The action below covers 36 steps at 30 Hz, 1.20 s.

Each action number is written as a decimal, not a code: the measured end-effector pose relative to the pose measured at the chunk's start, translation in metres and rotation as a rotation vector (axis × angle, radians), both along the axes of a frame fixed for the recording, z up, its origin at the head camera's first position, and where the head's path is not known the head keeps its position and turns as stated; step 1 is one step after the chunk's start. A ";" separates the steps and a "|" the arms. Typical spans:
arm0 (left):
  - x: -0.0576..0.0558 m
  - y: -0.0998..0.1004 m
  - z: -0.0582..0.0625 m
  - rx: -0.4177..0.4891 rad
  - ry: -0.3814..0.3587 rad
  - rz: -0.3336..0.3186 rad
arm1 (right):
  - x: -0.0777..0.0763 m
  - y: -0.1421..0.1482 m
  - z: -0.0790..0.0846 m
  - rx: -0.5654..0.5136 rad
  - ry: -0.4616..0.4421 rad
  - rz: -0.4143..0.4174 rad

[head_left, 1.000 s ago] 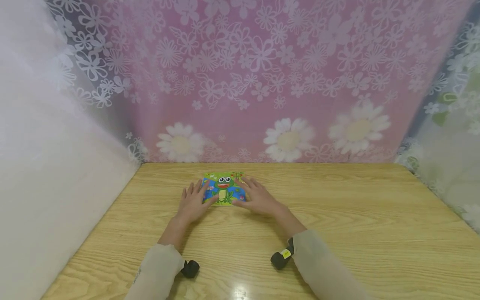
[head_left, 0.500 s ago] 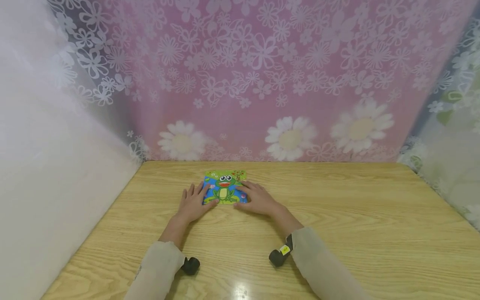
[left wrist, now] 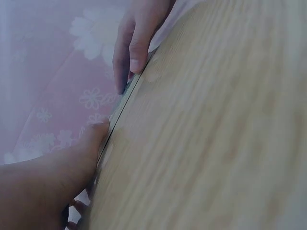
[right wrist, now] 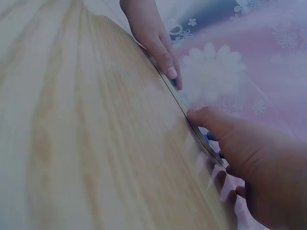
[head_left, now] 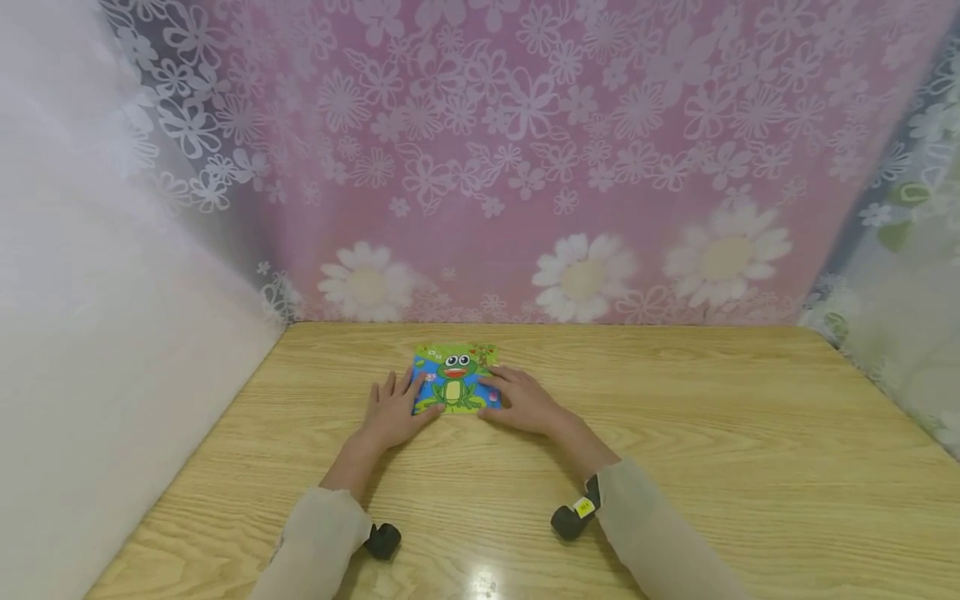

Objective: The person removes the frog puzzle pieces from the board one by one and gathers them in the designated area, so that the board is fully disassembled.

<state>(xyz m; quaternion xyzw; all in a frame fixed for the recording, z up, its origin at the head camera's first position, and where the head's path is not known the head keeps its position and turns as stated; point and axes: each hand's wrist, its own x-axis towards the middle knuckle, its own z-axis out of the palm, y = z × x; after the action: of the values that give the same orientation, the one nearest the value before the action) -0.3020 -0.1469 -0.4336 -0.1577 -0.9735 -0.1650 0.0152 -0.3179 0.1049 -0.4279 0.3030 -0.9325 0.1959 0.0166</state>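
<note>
A thin, flat frog picture board (head_left: 453,390), with a green frog on a blue and green ground, lies on the wooden table (head_left: 675,450) near its far edge. My left hand (head_left: 392,414) rests at the board's left side, fingers spread and thumb by the lower edge. On the opposite side, my right hand (head_left: 525,402) lays its fingers over the right edge, its thumb near the lower right corner. Both wrist views show the board edge-on as a thin strip, the thumbs touching or close to it. The fingers' undersides are hidden.
A pink floral curtain (head_left: 465,183) stands behind the table's far edge. A pale wall (head_left: 112,333) closes the left side, and floral sheeting (head_left: 900,333) hangs on the right. Black wrist cameras (head_left: 573,521) project from the sleeves.
The right hand's fingers have drawn back from over the picture to its right edge. Over the last half second, the board and both hands have shifted slightly right and towards me.
</note>
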 end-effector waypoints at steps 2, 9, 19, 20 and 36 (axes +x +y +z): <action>0.001 0.002 -0.002 -0.011 -0.003 -0.001 | 0.002 0.002 0.000 -0.008 -0.002 0.002; 0.011 0.007 -0.003 -0.016 -0.002 0.005 | 0.009 0.008 0.001 -0.015 -0.015 0.020; 0.026 0.016 0.002 -0.034 -0.002 -0.010 | 0.020 0.019 0.005 -0.022 -0.006 0.046; 0.027 0.017 0.002 -0.032 -0.004 -0.011 | 0.022 0.020 0.005 -0.022 -0.010 0.048; 0.041 0.027 -0.003 -0.046 0.014 -0.006 | 0.039 0.036 0.005 -0.017 -0.008 0.097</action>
<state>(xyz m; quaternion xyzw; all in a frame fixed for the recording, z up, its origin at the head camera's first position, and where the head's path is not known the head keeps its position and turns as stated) -0.2607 -0.1195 -0.4362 -0.1619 -0.9765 -0.1414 0.0178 -0.2793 0.1407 -0.4224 0.3471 -0.9151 0.2054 0.0060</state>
